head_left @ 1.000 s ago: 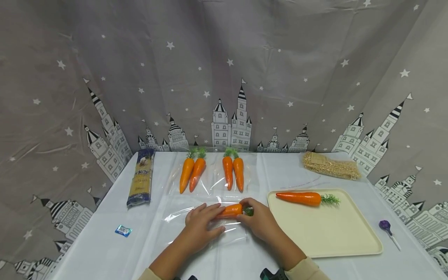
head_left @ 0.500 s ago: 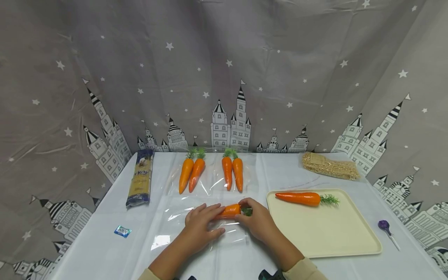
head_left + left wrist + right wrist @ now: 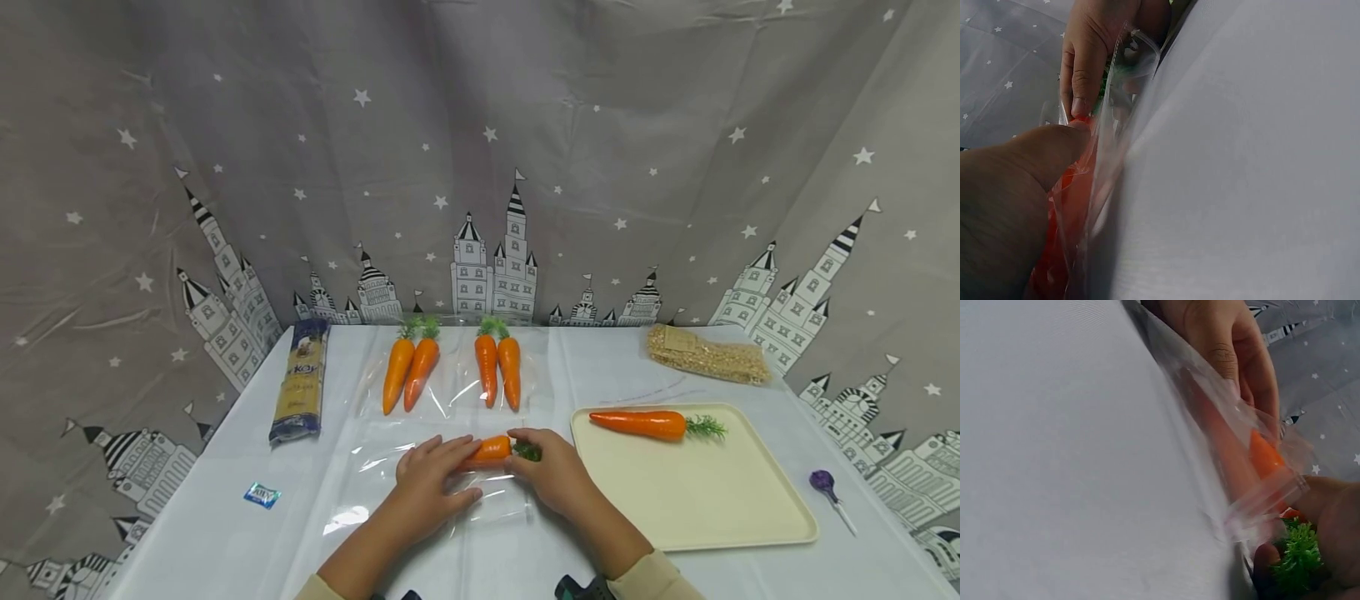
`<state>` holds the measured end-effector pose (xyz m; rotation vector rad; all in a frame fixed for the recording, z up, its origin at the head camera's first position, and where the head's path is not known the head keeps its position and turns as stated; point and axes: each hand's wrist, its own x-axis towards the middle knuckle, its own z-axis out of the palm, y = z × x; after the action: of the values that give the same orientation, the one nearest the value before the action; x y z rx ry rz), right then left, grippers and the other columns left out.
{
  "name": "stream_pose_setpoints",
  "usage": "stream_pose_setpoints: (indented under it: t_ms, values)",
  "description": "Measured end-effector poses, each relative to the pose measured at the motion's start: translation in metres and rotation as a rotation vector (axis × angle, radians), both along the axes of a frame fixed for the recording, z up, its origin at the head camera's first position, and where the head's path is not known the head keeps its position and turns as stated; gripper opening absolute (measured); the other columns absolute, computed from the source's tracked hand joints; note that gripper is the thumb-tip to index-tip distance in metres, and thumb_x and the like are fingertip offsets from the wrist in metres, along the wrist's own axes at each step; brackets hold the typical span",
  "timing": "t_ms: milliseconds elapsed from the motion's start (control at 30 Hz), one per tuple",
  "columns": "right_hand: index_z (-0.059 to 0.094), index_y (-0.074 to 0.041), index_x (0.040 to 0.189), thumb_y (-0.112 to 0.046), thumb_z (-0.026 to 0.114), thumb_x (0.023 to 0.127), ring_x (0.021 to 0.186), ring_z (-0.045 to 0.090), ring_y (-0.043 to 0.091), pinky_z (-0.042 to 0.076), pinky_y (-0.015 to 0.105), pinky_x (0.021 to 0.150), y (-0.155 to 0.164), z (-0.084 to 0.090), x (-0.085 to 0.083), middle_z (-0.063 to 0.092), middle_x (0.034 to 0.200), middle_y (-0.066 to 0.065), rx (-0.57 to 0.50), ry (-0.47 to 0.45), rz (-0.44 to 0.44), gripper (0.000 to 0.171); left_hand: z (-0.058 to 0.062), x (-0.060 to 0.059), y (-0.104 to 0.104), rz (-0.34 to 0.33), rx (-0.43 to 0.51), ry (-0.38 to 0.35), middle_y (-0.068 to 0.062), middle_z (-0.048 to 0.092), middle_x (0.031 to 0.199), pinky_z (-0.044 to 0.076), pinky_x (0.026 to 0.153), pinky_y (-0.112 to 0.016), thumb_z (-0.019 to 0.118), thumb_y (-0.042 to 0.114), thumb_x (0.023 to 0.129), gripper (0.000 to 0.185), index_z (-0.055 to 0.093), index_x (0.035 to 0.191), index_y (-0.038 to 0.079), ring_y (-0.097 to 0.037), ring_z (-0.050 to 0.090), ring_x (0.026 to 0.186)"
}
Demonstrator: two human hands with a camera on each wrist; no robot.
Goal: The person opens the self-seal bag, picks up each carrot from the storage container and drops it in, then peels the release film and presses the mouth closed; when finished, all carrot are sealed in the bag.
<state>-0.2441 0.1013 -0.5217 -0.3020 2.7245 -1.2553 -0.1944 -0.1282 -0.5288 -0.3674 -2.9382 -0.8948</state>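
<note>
Sliding orange plastic carrot (image 3: 491, 450) into clear zip bag (image 3: 420, 487), left of cream tray (image 3: 750, 533); right hand (image 3: 551, 471) pinching leafy end, left hand (image 3: 431, 479) gripping bag. Tray's carrot (image 3: 641, 423) waiting.

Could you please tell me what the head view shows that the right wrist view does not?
Only the head view shows the cream rectangular tray bearing a lone orange toy carrot, two bagged pairs of carrots, the blue pasta packet and the purple lollipop.

Only the right wrist view shows the zip strip of the clear plastic bag lying across the carrot near its leafy end.

Both show the left hand and right hand holding an orange carrot with green leaves at that bag on the white tablecloth.
</note>
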Motion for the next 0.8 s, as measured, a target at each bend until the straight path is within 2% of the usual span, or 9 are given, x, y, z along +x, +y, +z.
stream_pose_setpoints:
  t_ms: [200, 367, 467, 633, 800]
  values:
    - [0.07, -0.017, 0.131, -0.035, 0.082, 0.09, 0.124, 0.064, 0.028, 0.049, 0.057, 0.111, 0.005, 0.005, 0.001, 0.071, 0.128, 0.005, 0.007, 0.043, 0.004, 0.046, -0.002, 0.001, -0.001, -0.004, -0.005, 0.001, 0.007, 0.057, 0.155, 0.018, 0.118, -0.075, 0.082, 0.043, 0.089, 0.065, 0.058, 0.149, 0.034, -0.042, 0.038, 0.149]
    - [0.07, -0.017, 0.13, -0.038, 0.083, 0.09, 0.121, 0.065, 0.026, 0.052, 0.053, 0.107, 0.011, 0.009, 0.002, 0.069, 0.129, 0.005, 0.038, 0.066, 0.005, 0.048, -0.001, 0.0, -0.001, 0.002, -0.004, -0.01, 0.009, 0.056, 0.155, 0.017, 0.119, -0.075, 0.082, 0.044, 0.089, 0.065, 0.058, 0.149, 0.036, -0.041, 0.037, 0.15]
    - [0.069, -0.018, 0.133, -0.037, 0.083, 0.09, 0.121, 0.066, 0.026, 0.054, 0.052, 0.105, 0.019, 0.015, 0.0, 0.067, 0.131, 0.006, 0.032, 0.057, -0.03, 0.049, -0.001, -0.001, -0.001, 0.001, -0.002, -0.02, 0.008, 0.056, 0.155, 0.017, 0.118, -0.075, 0.082, 0.045, 0.089, 0.064, 0.058, 0.148, 0.038, -0.042, 0.037, 0.15]
    - [0.065, -0.016, 0.139, -0.03, 0.081, 0.093, 0.125, 0.064, 0.032, 0.055, 0.055, 0.104, 0.048, 0.027, -0.008, 0.062, 0.141, 0.01, 0.01, 0.051, -0.118, 0.05, 0.0, -0.003, 0.001, 0.011, -0.008, -0.059, 0.008, 0.056, 0.155, 0.016, 0.119, -0.074, 0.082, 0.046, 0.089, 0.064, 0.058, 0.148, 0.04, -0.043, 0.036, 0.151]
    - [0.06, -0.009, 0.143, -0.028, 0.075, 0.098, 0.129, 0.061, 0.038, 0.052, 0.056, 0.107, 0.086, 0.034, -0.015, 0.057, 0.146, 0.017, -0.004, 0.077, -0.147, 0.051, 0.0, -0.003, 0.001, 0.016, -0.003, -0.074, 0.009, 0.055, 0.156, 0.014, 0.119, -0.074, 0.082, 0.047, 0.089, 0.065, 0.057, 0.148, 0.041, -0.043, 0.034, 0.151]
